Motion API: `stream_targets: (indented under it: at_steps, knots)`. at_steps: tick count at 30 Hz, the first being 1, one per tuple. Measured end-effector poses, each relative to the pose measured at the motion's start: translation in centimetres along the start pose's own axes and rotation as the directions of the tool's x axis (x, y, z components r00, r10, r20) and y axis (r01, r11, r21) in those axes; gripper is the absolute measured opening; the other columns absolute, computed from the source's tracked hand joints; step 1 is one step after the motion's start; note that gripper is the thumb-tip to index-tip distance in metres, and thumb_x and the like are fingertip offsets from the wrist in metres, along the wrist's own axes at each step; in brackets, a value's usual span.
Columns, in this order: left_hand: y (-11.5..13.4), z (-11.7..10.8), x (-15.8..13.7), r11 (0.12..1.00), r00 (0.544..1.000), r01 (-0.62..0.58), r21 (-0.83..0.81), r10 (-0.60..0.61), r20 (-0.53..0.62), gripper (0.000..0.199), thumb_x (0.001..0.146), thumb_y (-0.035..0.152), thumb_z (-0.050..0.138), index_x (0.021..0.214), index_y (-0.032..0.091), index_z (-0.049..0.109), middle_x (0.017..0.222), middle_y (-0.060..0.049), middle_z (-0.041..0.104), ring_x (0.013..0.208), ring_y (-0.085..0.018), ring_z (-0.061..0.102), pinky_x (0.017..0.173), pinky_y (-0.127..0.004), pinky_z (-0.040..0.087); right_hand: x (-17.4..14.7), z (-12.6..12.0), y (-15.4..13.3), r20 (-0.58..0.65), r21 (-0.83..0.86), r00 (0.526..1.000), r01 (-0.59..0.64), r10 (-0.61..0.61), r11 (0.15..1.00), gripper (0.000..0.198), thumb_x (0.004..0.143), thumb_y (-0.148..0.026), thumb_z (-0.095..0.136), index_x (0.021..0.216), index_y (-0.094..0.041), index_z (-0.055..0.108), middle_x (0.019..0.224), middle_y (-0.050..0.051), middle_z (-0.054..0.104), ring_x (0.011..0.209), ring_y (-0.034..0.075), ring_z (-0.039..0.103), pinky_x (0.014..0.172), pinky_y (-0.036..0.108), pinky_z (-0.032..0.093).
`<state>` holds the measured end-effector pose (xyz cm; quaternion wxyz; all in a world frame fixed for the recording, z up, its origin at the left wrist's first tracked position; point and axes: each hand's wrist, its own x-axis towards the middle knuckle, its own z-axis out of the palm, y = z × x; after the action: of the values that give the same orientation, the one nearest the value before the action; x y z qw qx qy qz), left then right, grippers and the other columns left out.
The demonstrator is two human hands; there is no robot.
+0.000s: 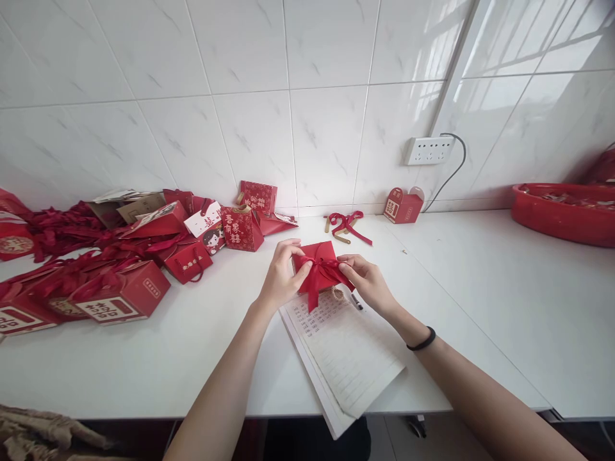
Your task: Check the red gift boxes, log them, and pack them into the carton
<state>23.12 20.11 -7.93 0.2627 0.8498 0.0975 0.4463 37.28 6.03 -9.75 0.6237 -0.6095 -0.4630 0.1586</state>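
A small red gift box (328, 252) sits in front of me at the top end of an open notebook (353, 358). Across its top runs a red ribbon (313, 291) tied in a bow, one tail hanging down over the front. My left hand (284, 274) is closed at the box's left side, thumb and fingers pinching the bow's left part. On the right, my right hand (368, 278) pinches the ribbon's other side between thumb and fingers. Beside the box lie a bit of twine (337, 294) and a dark pen (356, 301), partly covered.
Several finished-looking red boxes (127, 291) with ribbons crowd the left of the white table (461, 314). Loose ribbon (348, 224) lies near the wall, beside a small red box (403, 206). A red basin (562, 214) stands far right, below a power strip (429, 151).
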Motion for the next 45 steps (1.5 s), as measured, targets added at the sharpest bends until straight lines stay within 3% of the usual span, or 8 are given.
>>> stream_targets:
  at_steps: [8, 17, 21, 25, 28, 31, 37, 45]
  knots:
    - [0.5, 0.5, -0.1, 0.979, 0.987, 0.157, -0.127, -0.161, -0.026, 0.008, 0.080, 0.026, 0.054, 0.074, 0.020, 0.052, 0.110, -0.007, 0.057, 0.108, -0.020, 0.053, 0.080, -0.031, 0.049, 0.0, 0.2, -0.6, 0.012, 0.131, 0.995, -0.104, 0.103, 0.986, 0.050, 0.071, -0.067, 0.060, 0.065, -0.018, 0.050, 0.115, 0.009, 0.059, 0.085, 0.020, 0.060, 0.073, 0.032, 0.050]
    - [1.1, 1.9, -0.9, 0.991, 0.969, 0.129, -0.024, -0.131, -0.207, 0.010, 0.081, 0.019, 0.051, 0.073, 0.021, 0.045, 0.102, -0.006, 0.055, 0.104, -0.018, 0.052, 0.076, -0.030, 0.048, -0.1, 0.4, -0.4, -0.022, 0.132, 0.995, -0.092, 0.095, 0.987, 0.047, 0.073, -0.062, 0.060, 0.062, -0.018, 0.049, 0.109, 0.009, 0.060, 0.078, 0.018, 0.058, 0.068, 0.031, 0.048]
    - [1.1, 2.1, -1.2, 0.992, 0.970, 0.105, -0.070, -0.117, -0.213, 0.010, 0.082, 0.019, 0.050, 0.072, 0.020, 0.048, 0.104, -0.007, 0.054, 0.105, -0.018, 0.051, 0.079, -0.031, 0.047, -0.1, 0.4, -0.4, -0.046, 0.142, 0.994, -0.087, 0.095, 0.986, 0.048, 0.072, -0.064, 0.061, 0.061, -0.018, 0.050, 0.105, 0.009, 0.062, 0.078, 0.018, 0.057, 0.066, 0.030, 0.047]
    - [1.1, 2.0, -1.0, 0.966, 0.963, 0.152, -0.209, -0.192, -0.188, 0.011, 0.081, 0.024, 0.052, 0.072, 0.019, 0.056, 0.108, -0.007, 0.054, 0.105, -0.020, 0.052, 0.083, -0.032, 0.046, -0.1, 0.5, -0.3, -0.058, 0.152, 0.994, -0.078, 0.088, 0.985, 0.049, 0.070, -0.064, 0.062, 0.059, -0.018, 0.050, 0.102, 0.009, 0.063, 0.074, 0.017, 0.057, 0.063, 0.028, 0.046]
    - [1.0, 1.9, -0.8, 0.926, 0.958, 0.195, -0.324, -0.251, -0.142, 0.014, 0.081, 0.027, 0.053, 0.072, 0.018, 0.060, 0.110, -0.007, 0.055, 0.100, -0.019, 0.055, 0.079, -0.031, 0.048, 0.0, 0.5, -0.2, -0.064, 0.155, 0.994, -0.074, 0.085, 0.985, 0.049, 0.070, -0.064, 0.062, 0.058, -0.018, 0.049, 0.100, 0.008, 0.064, 0.074, 0.017, 0.057, 0.062, 0.028, 0.045]
    - [0.9, 1.7, -0.7, 0.915, 0.968, 0.168, -0.366, -0.224, -0.115, 0.010, 0.077, 0.026, 0.055, 0.073, 0.018, 0.060, 0.109, -0.008, 0.056, 0.097, -0.020, 0.057, 0.077, -0.032, 0.049, 0.0, 0.5, -0.2, -0.066, 0.144, 0.994, -0.076, 0.086, 0.987, 0.049, 0.070, -0.064, 0.061, 0.058, -0.018, 0.049, 0.100, 0.008, 0.063, 0.073, 0.017, 0.056, 0.062, 0.028, 0.044]
    - [0.8, 1.6, -0.7, 0.948, 0.983, 0.144, -0.283, -0.171, -0.071, 0.006, 0.072, 0.022, 0.061, 0.073, 0.018, 0.058, 0.115, -0.010, 0.053, 0.105, -0.023, 0.055, 0.080, -0.033, 0.050, -0.1, 0.4, -0.3, -0.060, 0.153, 0.995, -0.074, 0.084, 0.985, 0.051, 0.069, -0.065, 0.061, 0.057, -0.018, 0.046, 0.099, 0.008, 0.063, 0.074, 0.017, 0.056, 0.063, 0.029, 0.044]
    - [0.9, 2.6, -1.2, 0.980, 0.955, 0.136, -0.145, -0.169, -0.242, 0.008, 0.076, 0.017, 0.057, 0.069, 0.018, 0.053, 0.106, -0.009, 0.054, 0.105, -0.021, 0.053, 0.080, -0.031, 0.047, -0.3, 0.5, -0.5, -0.070, 0.157, 0.994, -0.067, 0.079, 0.985, 0.049, 0.071, -0.063, 0.062, 0.057, -0.018, 0.046, 0.100, 0.008, 0.063, 0.076, 0.017, 0.057, 0.066, 0.029, 0.045]
